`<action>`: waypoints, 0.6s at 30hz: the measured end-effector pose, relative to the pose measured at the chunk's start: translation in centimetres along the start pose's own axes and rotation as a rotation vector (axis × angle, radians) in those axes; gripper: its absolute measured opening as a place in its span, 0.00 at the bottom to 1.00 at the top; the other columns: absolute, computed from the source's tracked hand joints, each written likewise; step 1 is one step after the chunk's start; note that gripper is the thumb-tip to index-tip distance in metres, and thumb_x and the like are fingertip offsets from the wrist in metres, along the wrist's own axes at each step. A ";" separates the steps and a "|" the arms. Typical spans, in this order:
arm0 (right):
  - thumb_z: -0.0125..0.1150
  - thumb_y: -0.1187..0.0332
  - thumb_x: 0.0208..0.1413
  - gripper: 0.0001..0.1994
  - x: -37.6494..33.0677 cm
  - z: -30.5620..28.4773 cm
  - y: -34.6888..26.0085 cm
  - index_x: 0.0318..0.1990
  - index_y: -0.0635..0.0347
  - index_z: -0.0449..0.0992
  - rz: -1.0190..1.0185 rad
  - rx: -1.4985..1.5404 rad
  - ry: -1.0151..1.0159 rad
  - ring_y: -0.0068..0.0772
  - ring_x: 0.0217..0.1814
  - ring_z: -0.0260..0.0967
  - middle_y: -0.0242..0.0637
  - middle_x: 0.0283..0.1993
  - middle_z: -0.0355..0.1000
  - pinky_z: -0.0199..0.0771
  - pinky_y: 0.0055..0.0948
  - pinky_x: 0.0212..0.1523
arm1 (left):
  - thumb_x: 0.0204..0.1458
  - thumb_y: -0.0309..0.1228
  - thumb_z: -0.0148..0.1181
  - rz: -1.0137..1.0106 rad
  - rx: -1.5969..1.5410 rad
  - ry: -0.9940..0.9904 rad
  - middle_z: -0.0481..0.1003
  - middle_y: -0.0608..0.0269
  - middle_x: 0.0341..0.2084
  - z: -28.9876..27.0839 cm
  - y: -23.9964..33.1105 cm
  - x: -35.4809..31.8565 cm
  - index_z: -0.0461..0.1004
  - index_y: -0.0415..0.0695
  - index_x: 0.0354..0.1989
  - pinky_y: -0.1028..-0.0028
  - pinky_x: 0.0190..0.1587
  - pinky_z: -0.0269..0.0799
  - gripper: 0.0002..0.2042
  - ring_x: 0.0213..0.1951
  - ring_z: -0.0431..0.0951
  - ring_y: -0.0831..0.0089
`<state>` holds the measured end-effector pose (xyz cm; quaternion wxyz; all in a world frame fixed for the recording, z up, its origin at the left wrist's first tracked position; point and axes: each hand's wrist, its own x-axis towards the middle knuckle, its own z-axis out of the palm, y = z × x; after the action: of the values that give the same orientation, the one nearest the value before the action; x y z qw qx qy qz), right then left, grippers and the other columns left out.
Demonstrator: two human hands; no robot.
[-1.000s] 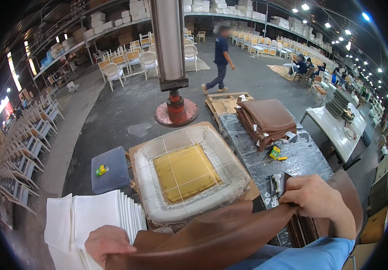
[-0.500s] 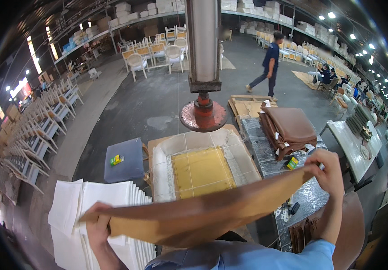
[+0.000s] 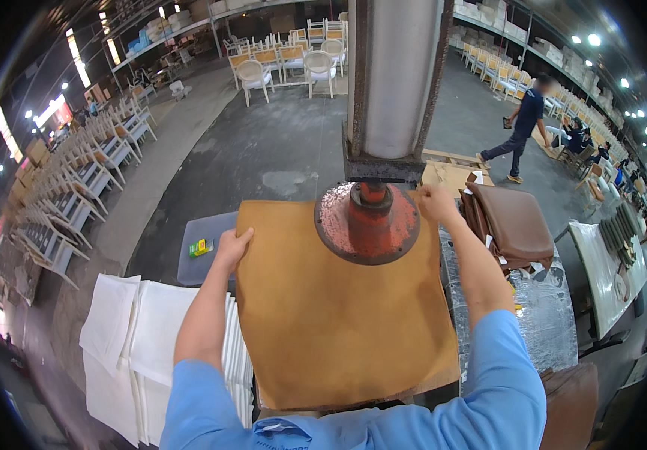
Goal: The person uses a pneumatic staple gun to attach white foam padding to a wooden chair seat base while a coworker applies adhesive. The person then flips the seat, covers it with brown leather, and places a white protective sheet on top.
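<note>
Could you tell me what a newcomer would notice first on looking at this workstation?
Most striking is the large tan board spread flat in the middle, with the left hand on its left edge and the right hand at its far right corner. Directly above its far end hangs a round red press head on a thick grey column. A stack of white sheets lies to the left, and brown cushions are piled to the right.

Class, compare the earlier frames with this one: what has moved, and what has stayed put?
The tan sheet, earlier lifted and sagging between both hands, now lies flat under the round red press head, hiding the cushion mould. The left hand and right hand still grip its far corners. The white sheet stack and brown cushions stayed put.
</note>
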<state>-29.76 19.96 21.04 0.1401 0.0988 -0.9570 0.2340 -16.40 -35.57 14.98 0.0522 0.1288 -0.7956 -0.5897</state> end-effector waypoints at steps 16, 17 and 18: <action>0.76 0.55 0.64 0.19 -32.2 5.2 10.9 0.45 0.66 0.87 0.762 0.420 -0.147 0.31 0.37 0.83 0.38 0.34 0.85 0.82 0.35 0.42 | 0.63 0.33 0.78 -0.396 0.035 0.286 0.80 0.64 0.34 3.2 -13.6 -29.7 0.80 0.36 0.49 0.72 0.36 0.74 0.16 0.33 0.76 0.79; 0.75 0.56 0.65 0.18 -33.0 5.2 10.5 0.44 0.66 0.87 0.767 0.454 -0.195 0.30 0.36 0.82 0.37 0.34 0.84 0.81 0.35 0.40 | 0.62 0.33 0.78 -0.396 0.047 0.263 0.79 0.65 0.32 2.8 -13.9 -30.5 0.80 0.37 0.46 0.72 0.36 0.73 0.15 0.32 0.74 0.79; 0.74 0.57 0.66 0.17 -33.8 4.7 10.4 0.42 0.66 0.86 0.772 0.483 -0.233 0.29 0.34 0.81 0.37 0.33 0.83 0.80 0.35 0.38 | 0.65 0.35 0.75 -0.394 0.170 0.194 0.80 0.66 0.30 2.7 -14.0 -30.8 0.81 0.37 0.44 0.71 0.37 0.75 0.13 0.33 0.76 0.79</action>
<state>-1.70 30.96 2.00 -0.0925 -0.2089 -0.8513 0.4723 14.56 -28.65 2.94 0.0014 0.3419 -0.7931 -0.5040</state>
